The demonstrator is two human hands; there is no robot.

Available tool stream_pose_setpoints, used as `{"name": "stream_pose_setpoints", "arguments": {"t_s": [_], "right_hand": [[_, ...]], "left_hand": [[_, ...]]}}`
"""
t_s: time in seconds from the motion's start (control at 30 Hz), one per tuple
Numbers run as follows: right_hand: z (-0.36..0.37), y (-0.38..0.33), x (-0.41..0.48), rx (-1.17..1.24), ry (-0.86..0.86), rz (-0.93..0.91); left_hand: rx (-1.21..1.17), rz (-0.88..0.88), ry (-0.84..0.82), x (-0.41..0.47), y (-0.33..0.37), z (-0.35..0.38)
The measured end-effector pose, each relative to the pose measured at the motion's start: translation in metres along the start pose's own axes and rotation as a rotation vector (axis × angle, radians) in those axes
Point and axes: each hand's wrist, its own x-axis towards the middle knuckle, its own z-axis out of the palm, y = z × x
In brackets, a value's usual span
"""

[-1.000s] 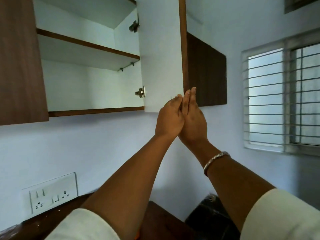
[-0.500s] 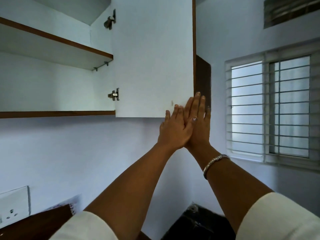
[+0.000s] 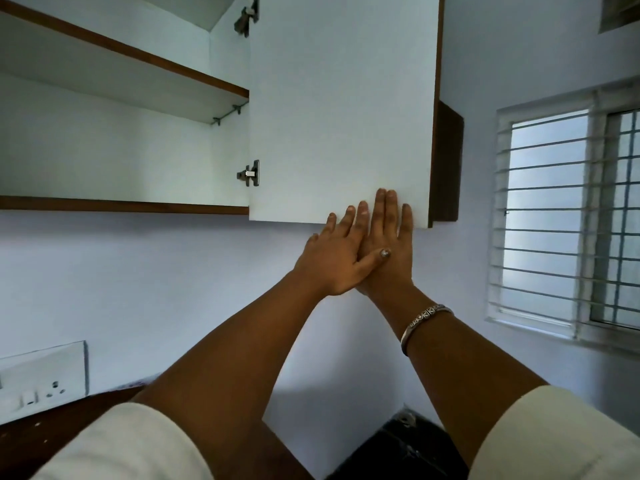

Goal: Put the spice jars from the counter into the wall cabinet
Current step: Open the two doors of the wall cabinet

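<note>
The left hand (image 3: 332,258) and right hand (image 3: 389,244) press flat, fingers straight, gripping nothing, on the cabinet door (image 3: 339,98) far from its hinge (image 3: 250,173); best pushed evenly, gently.

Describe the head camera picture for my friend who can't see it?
A person's left hand and right hand, side by side with straight fingers, lie flat against the lower corner of an open white cabinet door. Left of it, the wall cabinet shows no jars; a barred window is on the right.
</note>
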Motion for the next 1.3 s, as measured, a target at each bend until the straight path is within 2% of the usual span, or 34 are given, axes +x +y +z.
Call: {"name": "stream_pose_setpoints", "arguments": {"t_s": [0.2, 0.37, 0.63, 0.83, 1.1, 1.3], "right_hand": [[-0.023, -0.060, -0.001, 0.125, -0.136, -0.079], [-0.053, -0.149, 0.006, 0.518, -0.272, -0.108], [-0.116, -0.297, -0.002, 0.800, -0.238, -0.299], [-0.150, -0.383, 0.000, 1.128, -0.209, -0.413], [-0.174, -0.472, 0.019, 1.334, -0.128, -0.324], [-0.172, -0.510, 0.020, 1.444, 0.004, -0.110]], "left_hand": [[0.332, -0.067, -0.024, -0.047, -0.069, -0.048], [0.500, -0.202, -0.053, -0.103, -0.145, -0.098], [0.655, -0.537, -0.098, -0.200, -0.247, -0.171], [0.773, -0.608, -0.024, -0.245, -0.302, -0.214], [0.968, -0.554, 0.113, -0.270, -0.363, -0.247], [1.150, -0.484, 0.153, -0.275, -0.398, -0.253]]}}
